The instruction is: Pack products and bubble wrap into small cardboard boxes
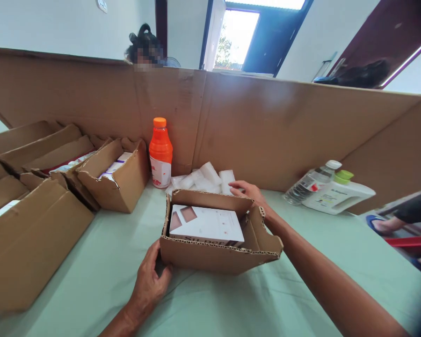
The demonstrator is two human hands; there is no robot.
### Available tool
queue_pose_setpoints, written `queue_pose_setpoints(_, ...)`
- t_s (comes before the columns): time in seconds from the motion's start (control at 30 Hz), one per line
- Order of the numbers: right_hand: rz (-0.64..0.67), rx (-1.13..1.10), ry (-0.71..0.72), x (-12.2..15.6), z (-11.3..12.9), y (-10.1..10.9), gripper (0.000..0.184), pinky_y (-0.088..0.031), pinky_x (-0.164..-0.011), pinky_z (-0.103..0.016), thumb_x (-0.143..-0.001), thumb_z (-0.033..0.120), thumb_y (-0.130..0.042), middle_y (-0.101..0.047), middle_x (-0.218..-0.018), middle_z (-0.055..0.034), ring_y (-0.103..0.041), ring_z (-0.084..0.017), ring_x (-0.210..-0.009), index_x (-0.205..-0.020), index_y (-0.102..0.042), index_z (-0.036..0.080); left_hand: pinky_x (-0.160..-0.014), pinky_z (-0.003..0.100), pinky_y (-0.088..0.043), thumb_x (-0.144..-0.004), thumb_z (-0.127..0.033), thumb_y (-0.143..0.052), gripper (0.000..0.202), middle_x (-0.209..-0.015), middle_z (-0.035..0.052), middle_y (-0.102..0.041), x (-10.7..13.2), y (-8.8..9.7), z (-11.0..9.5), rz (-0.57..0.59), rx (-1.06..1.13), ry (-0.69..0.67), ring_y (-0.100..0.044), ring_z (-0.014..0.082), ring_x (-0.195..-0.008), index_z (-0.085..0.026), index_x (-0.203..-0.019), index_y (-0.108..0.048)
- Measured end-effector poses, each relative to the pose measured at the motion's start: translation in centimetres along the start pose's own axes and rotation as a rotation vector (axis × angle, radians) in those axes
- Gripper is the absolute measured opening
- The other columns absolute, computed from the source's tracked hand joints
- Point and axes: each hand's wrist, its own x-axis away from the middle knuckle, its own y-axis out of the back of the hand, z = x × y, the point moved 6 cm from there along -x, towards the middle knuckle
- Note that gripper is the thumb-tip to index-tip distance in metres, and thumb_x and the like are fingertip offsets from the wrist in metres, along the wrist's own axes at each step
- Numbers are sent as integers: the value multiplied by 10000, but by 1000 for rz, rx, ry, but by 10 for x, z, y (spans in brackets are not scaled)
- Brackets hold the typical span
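Left hand (150,281) cupped round near-left corner of cardboard box (214,260), grip clamped on it. Right hand (250,194) lies across far rim, grip apart. Box holds one white carton (206,224).

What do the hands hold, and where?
Left hand grips the cardboard box at its near left corner; right hand is at its far rim, grip unclear.

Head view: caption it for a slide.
Left hand grips a cardboard box holding a white carton; right hand at its far flap.
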Motion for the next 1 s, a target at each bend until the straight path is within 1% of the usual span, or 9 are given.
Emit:
queue_pose_setpoints(0.13, -47, 97, 4, -62, 7, -34, 200, -476, -957, -446, -817, 330, -701, -751, -1065, -96, -644, -297, -1048, -972, -734, 207, -851, 425, -579, -761, -267, -569, 501, -1045, 129, -718, 1, -1, 4, -3, -18, -1, -693, 300, -965, -151, -1245, -625)
queue_pose_setpoints(0.27, -75, 116, -17, -88, 9, -53, 184, -476, -896, -417, -764, 315, -742, -750, -922, -114, -644, -299, -963, -905, -731, 198, -819, 421, -590, -766, -257, -570, 545, -1117, 140, -715, 3, -2, 9, -7, -10, 14, -695, 301, -951, -165, -1302, -604)
queue_pose_setpoints(0.37, -144, 79, -45, -88, 13, -44, 203, -475, -845, -389, -835, 327, -642, -734, -881, -103, -644, -262, -878, -943, -724, 175, -819, 414, -594, -753, -240, -582, 566, -1073, 115, -722, 3, -3, 9, -10, -2, 20, -685, 303, -975, -189, -1316, -610)
queue_pose_setpoints(0.47, -240, 18, -33, -72, 18, -15, 306, -475, -796, -348, -903, 364, -529, -723, -910, -80, -622, -212, -822, -1036, -699, 147, -850, 424, -587, -741, -233, -589, 574, -1077, 111, -721, 2, -3, 8, -18, 9, 17, -677, 308, -1001, -189, -1313, -619)
queue_pose_setpoints(0.53, -326, -158, -62, -49, 13, 10, 321, -474, -747, -317, -872, 407, -572, -712, -878, -50, -601, -188, -784, -1015, -697, 149, -882, 426, -574, -734, -226, -588, 586, -1119, 120, -714, 1, -3, 8, -26, 23, 12, -672, 308, -1032, -175, -1317, -615)
queue_pose_setpoints(0.6, -416, -401, -140, -16, 0, 31, 323, -466, -703, -294, -774, 444, -680, -697, -827, -19, -582, -173, -754, -940, -701, 167, -901, 415, -563, -729, -227, -591, 594, -1144, 121, -708, 0, -3, 8, -21, 35, 10, -665, 298, -1050, -168, -1320, -610)
queue_pose_setpoints(0.7, -501, -599, -285, 47, -27, 47, 364, -444, -625, -271, -662, 485, -750, -671, -756, 4, -551, -151, -682, -859, -684, 186, -866, 384, -563, -738, -250, -596, 574, -1091, 109, -712, -2, -2, 8, -2, 40, 25, -667, 267, -988, -160, -1305, -610)
queue_pose_setpoints(0.87, -539, -680, -546, 166, -61, 43, 387, -439, -533, -267, -596, 526, -748, -655, -664, 5, -533, -143, -572, -789, -651, 206, -801, 346, -558, -742, -288, -597, 561, -1053, 89, -703, -3, 1, 5, 12, 52, 41, -666, 239, -922, -162, -1288, -590)
queue_pose_setpoints(1.0, -459, -736, -672, 233, -56, 29, 323, -490, -550, -294, -598, 500, -738, -684, -671, -17, -595, -185, -603, -741, -659, 221, -802, 346, -553, -742, -299, -584, 554, -1059, 89, -697, -4, 2, -1, 24, 64, 34, -665, 237, -934, -159, -1278, -579)
